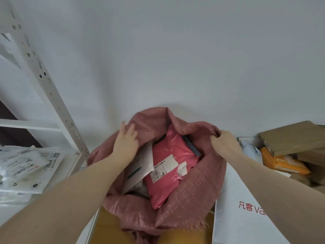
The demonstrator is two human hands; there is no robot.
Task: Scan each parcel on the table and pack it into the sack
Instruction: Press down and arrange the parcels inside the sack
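Sack rim in right hand

A white shelf board of a perforated metal rack is seen to the left of the left hand, which lies with straight fingers on the rim of the pink woven sack. On that board a pile of clear plastic mailers with printed labels is stacked. To the right of the right hand, which pinches the sack's rim, cardboard boxes, an orange mailer and a white bag with red lettering are heaped together; the surface under them is hidden.
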